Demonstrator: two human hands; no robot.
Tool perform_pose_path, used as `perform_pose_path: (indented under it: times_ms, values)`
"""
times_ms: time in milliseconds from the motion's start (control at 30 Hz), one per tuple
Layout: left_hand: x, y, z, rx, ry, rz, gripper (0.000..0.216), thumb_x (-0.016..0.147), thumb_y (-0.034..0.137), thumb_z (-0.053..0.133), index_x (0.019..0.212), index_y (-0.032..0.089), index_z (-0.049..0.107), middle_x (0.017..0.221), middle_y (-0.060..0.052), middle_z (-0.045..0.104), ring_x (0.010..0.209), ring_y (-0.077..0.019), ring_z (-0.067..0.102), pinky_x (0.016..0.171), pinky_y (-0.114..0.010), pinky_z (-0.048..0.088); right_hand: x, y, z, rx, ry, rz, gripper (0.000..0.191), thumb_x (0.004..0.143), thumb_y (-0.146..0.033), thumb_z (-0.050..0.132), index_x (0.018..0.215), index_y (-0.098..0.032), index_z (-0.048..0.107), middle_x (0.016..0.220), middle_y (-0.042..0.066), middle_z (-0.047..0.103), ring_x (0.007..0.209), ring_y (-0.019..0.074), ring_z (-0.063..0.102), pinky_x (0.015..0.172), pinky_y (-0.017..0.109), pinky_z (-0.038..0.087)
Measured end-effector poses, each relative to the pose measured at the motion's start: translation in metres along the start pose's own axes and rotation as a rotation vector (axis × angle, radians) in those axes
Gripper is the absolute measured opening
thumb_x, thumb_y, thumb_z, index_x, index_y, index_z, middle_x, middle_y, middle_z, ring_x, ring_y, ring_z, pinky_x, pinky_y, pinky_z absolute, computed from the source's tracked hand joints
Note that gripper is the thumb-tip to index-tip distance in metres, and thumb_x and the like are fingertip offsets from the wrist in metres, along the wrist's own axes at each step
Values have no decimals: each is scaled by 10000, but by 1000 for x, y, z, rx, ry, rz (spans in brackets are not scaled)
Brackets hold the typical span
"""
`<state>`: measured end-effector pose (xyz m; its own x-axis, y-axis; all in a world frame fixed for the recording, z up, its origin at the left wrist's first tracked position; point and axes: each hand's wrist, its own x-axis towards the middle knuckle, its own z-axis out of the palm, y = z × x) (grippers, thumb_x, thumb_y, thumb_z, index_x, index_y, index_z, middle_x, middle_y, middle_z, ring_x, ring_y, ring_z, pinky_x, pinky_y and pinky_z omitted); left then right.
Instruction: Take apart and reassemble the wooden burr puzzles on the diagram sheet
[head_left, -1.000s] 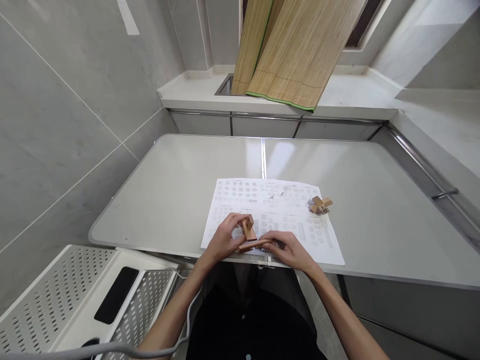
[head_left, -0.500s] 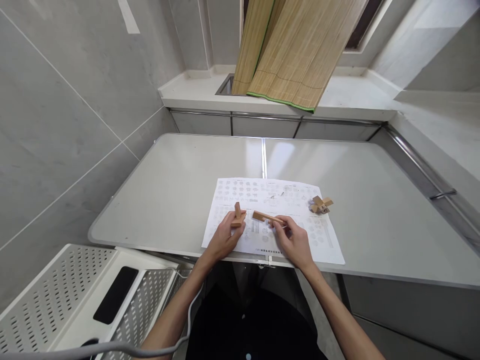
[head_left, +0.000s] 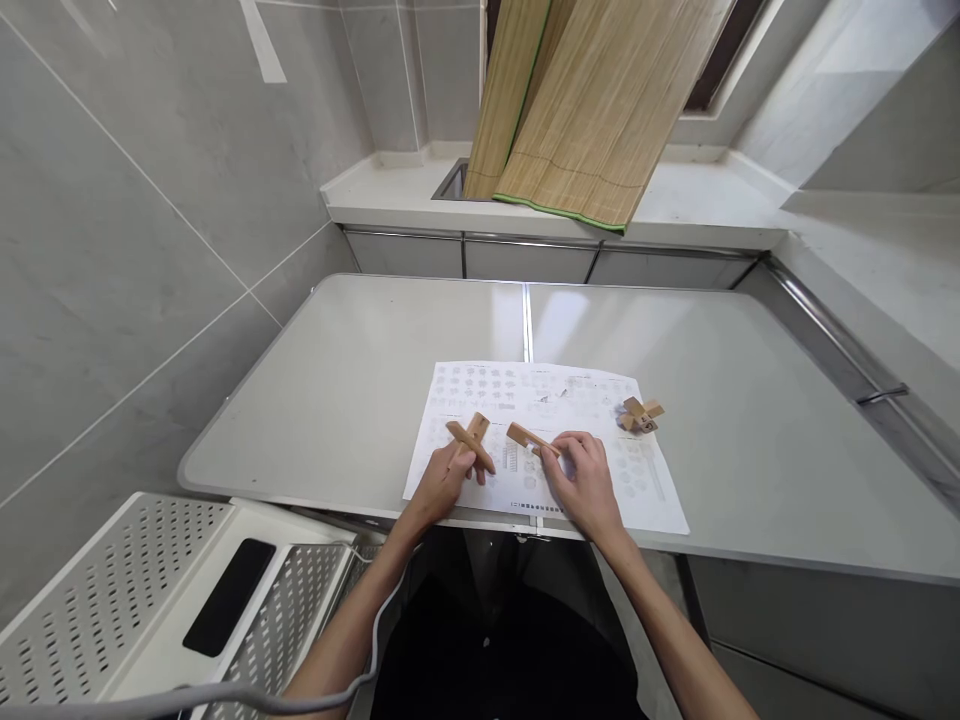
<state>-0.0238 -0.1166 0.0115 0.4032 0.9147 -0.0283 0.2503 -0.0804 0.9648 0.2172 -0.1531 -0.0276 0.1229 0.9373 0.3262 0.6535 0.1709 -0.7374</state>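
Just below the middle of the frame, the left hand (head_left: 441, 482) is closed, thumb against fingers, on a pair of crossed wooden bars (head_left: 471, 446), one lying slantwise over the other and both jutting past the fingertips toward the upper part of the frame. To its right, the right hand (head_left: 586, 482) has its fingers curled and pinches one end of a notched wooden bar (head_left: 523, 435), whose free end points to the left, near the crossed pair but apart from it. Both hands are over a white printed sheet (head_left: 541, 412) covered with rows of small diagrams, too small to read. At the sheet's right edge sits a cluster of interlocked wooden pieces (head_left: 640, 415), bearing dark marks on one face. The sheet lies on a pale worktop (head_left: 360, 370) with a seam down its middle. At the top centre a green-edged bamboo mat (head_left: 577, 120) hangs down over a white ledge (head_left: 705, 195); at the lower left are a perforated white unit (head_left: 150, 590) and a grey cable (head_left: 255, 697).
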Motion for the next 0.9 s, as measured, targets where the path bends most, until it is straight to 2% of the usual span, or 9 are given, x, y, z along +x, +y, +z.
perform_pose_path:
  times_ms: [167,300,367,467,533,600,667,767,900]
  values:
    - [1,-4,-1,-199,-15,-27,435,970,400,385,787,140,681,716,-63,685,566,-149,533,588,-297,403,-1,5,7,-61,40,-2,201,1031,-406,572,965,-227,636,1090,115,622,1080,310,544,939,477,475]
    - [1,0,-2,-220,-63,-39,494,978,429,355,653,162,615,666,-71,655,521,-145,527,542,-289,399,1,1,6,-70,77,14,231,1024,-430,572,1063,-216,649,1117,136,632,1103,335,554,962,521,472]
    - [0,8,-2,-221,-126,-50,523,987,421,352,620,164,621,618,-67,632,520,-150,534,542,-284,408,0,-8,0,18,73,9,280,1027,-457,564,1142,-214,639,1151,148,642,1119,336,569,975,524,477]
    - [-4,26,2,-228,-235,-69,530,1001,408,362,620,165,640,572,-54,611,503,-150,527,532,-277,407,-4,-28,-11,287,-101,40,334,1051,-502,523,1223,-234,625,1120,122,688,1047,294,633,939,463,514]
    - [-8,38,8,-244,-301,-80,526,1014,418,363,674,159,670,559,-38,601,487,-147,513,526,-275,397,-7,-43,-17,472,-267,129,369,1069,-535,475,1253,-247,616,948,70,713,892,252,670,842,406,538]
    - [-11,46,15,-237,-334,-98,558,1041,462,349,718,157,685,558,-29,602,487,-143,507,532,-272,392,-11,-55,-20,628,-390,194,377,1063,-571,474,1179,-245,623,757,14,665,711,215,646,721,357,529]
    - [-14,49,22,-194,-316,-122,637,1065,540,320,668,166,647,529,-21,576,485,-136,493,532,-269,387,-14,-64,-19,730,-431,225,378,1040,-599,513,1054,-237,621,693,-10,620,616,186,595,650,330,504]
    - [-19,44,30,-148,-233,-150,698,1046,655,347,539,197,493,451,10,462,441,-117,434,493,-266,356,-17,-71,-17,757,-376,245,406,1018,-629,540,965,-232,605,703,-3,617,593,170,556,618,318,480]
    - [-23,35,37,-261,-127,-140,622,978,731,465,625,220,426,457,72,360,401,-82,317,430,-244,261,-22,-75,-14,767,-341,244,417,1013,-641,541,975,-231,608,679,-10,599,568,159,524,576,302,449]
